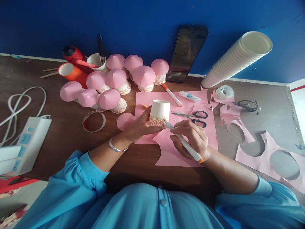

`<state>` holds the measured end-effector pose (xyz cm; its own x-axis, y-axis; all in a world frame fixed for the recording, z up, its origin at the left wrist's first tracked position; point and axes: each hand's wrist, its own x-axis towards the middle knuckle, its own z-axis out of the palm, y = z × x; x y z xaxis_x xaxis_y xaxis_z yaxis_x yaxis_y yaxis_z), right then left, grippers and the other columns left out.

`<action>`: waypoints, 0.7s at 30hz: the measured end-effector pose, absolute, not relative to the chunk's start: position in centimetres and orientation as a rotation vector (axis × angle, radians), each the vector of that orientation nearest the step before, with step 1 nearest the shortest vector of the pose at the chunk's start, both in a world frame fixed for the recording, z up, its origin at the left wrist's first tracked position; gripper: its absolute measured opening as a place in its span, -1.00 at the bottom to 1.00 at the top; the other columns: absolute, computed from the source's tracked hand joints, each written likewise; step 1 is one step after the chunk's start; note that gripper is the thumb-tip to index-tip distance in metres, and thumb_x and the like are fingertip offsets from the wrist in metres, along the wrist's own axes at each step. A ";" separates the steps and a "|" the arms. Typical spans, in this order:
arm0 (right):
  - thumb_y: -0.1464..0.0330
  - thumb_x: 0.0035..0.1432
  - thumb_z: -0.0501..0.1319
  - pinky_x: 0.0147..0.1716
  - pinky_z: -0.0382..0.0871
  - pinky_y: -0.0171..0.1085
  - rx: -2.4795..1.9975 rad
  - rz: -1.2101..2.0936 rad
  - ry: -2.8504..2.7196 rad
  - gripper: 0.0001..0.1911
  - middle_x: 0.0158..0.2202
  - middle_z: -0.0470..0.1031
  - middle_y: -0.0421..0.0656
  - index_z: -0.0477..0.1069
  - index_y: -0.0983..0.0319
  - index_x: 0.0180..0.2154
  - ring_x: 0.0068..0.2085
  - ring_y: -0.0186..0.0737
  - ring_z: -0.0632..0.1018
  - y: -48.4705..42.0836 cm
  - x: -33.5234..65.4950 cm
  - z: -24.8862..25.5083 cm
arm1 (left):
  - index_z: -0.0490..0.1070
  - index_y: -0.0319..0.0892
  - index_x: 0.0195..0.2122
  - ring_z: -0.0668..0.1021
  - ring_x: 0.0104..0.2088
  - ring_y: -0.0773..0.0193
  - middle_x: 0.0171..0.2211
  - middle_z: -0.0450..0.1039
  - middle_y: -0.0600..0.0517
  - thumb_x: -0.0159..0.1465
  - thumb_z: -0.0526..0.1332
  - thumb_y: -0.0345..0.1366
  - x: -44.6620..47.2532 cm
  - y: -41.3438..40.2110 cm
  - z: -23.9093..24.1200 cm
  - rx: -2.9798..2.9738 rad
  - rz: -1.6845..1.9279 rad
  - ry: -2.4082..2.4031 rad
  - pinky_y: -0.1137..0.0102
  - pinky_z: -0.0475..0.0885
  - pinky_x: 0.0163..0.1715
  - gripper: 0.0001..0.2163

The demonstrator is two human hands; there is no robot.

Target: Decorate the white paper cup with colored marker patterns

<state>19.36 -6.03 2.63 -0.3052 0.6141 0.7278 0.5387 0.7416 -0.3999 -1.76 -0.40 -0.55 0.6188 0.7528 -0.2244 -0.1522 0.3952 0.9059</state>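
My left hand [140, 126] grips the white, tapered paper cup [160, 108] above the pink paper sheet [175, 157]; my right hand [193, 136] is wrapped round the white, orange-ended marker [192, 153], its tip at the red-and-yellow flower band [156, 121]. I should steady the cup and press lightly to avoid smudging.

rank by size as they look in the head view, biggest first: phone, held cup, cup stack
1. Cup stack
2. Phone
3. Held cup
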 end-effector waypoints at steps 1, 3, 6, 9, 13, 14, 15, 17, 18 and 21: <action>0.49 0.30 0.23 -0.48 0.51 -0.28 -0.881 0.103 -1.979 -0.75 -0.37 0.53 -0.18 0.40 0.20 0.00 -0.40 -0.23 0.59 -6.0 19.4 2.6 | 0.34 -0.03 0.13 0.52 0.05 0.04 -0.02 0.47 0.02 0.12 0.53 -0.22 -1.8 -0.4 -0.6 1.015 0.635 0.705 0.12 0.43 0.05 -0.42; 0.49 0.31 0.23 -0.47 0.51 -0.27 -0.890 0.112 -1.979 -0.74 -0.36 0.53 -0.19 0.40 0.19 0.02 -0.39 -0.23 0.60 -6.1 19.4 2.6 | 0.35 -0.03 0.14 0.52 0.05 0.04 -0.01 0.47 0.00 0.13 0.52 -0.23 -1.8 -0.4 -0.7 1.024 0.635 0.711 0.13 0.44 0.04 -0.42; 0.50 0.29 0.24 -0.47 0.51 -0.27 -0.885 0.113 -1.980 -0.73 -0.36 0.53 -0.17 0.41 0.21 0.02 -0.39 -0.22 0.60 -6.1 19.4 2.5 | 0.35 -0.02 0.14 0.53 0.05 0.05 0.00 0.47 -0.01 0.12 0.53 -0.23 -1.9 -0.4 -0.7 1.023 0.630 0.714 0.15 0.46 0.02 -0.40; 0.51 0.28 0.25 -0.46 0.50 -0.26 -0.880 0.112 -1.982 -0.74 -0.36 0.54 -0.16 0.42 0.23 0.00 -0.38 -0.21 0.60 -6.1 19.4 2.5 | 0.35 -0.02 0.15 0.52 0.05 0.06 0.01 0.46 -0.02 0.11 0.54 -0.21 -1.9 -0.5 -0.5 1.031 0.625 0.735 0.16 0.46 0.02 -0.39; 0.49 0.30 0.24 -0.47 0.51 -0.26 -0.882 0.114 -1.974 -0.76 -0.36 0.53 -0.17 0.42 0.21 -0.01 -0.38 -0.21 0.60 -6.0 19.4 2.5 | 0.35 -0.01 0.15 0.52 0.05 0.06 0.01 0.46 -0.01 0.12 0.53 -0.20 -2.0 -0.5 -0.3 1.038 0.603 0.747 0.15 0.46 0.03 -0.40; 0.49 0.30 0.24 -0.47 0.51 -0.26 -0.879 0.114 -1.975 -0.77 -0.35 0.53 -0.17 0.42 0.21 -0.01 -0.38 -0.21 0.59 -6.0 19.4 2.5 | 0.35 -0.01 0.15 0.53 0.05 0.05 0.01 0.46 -0.01 0.12 0.53 -0.20 -2.0 -0.5 -0.2 1.039 0.600 0.748 0.14 0.46 0.03 -0.40; 0.49 0.30 0.24 -0.47 0.51 -0.26 -0.877 0.112 -1.978 -0.76 -0.35 0.53 -0.17 0.41 0.21 -0.01 -0.38 -0.22 0.59 -6.0 19.4 2.5 | 0.34 -0.01 0.15 0.53 0.05 0.05 0.00 0.46 -0.01 0.12 0.53 -0.19 -2.0 -0.5 -0.2 1.041 0.597 0.749 0.14 0.46 0.03 -0.40; 0.50 0.30 0.24 -0.48 0.51 -0.26 -0.874 0.110 -1.984 -0.76 -0.35 0.53 -0.16 0.41 0.22 -0.01 -0.39 -0.22 0.59 -6.0 19.4 2.5 | 0.33 -0.02 0.16 0.53 0.05 0.04 0.00 0.46 -0.01 0.11 0.53 -0.19 -1.9 -0.5 -0.2 1.042 0.597 0.752 0.13 0.46 0.03 -0.38; 0.50 0.30 0.24 -0.48 0.50 -0.27 -0.877 0.110 -1.986 -0.76 -0.35 0.53 -0.17 0.41 0.21 -0.01 -0.39 -0.22 0.59 -6.0 19.4 2.5 | 0.32 -0.02 0.17 0.52 0.05 0.04 -0.01 0.46 -0.01 0.11 0.54 -0.18 -1.9 -0.5 -0.2 1.042 0.598 0.752 0.13 0.46 0.03 -0.37; 0.50 0.30 0.24 -0.47 0.50 -0.27 -0.876 0.112 -1.990 -0.78 -0.36 0.53 -0.18 0.41 0.22 -0.03 -0.39 -0.23 0.59 -6.0 19.4 2.6 | 0.31 -0.03 0.17 0.52 0.05 0.04 0.00 0.45 -0.02 0.11 0.54 -0.18 -1.9 -0.4 -0.2 1.039 0.595 0.746 0.12 0.45 0.04 -0.36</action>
<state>19.39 -5.98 2.56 -0.3161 0.6193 0.7187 0.5351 0.7420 -0.4040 -1.90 -0.43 -0.18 0.6156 0.7435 -0.2611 -0.0889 0.3948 0.9145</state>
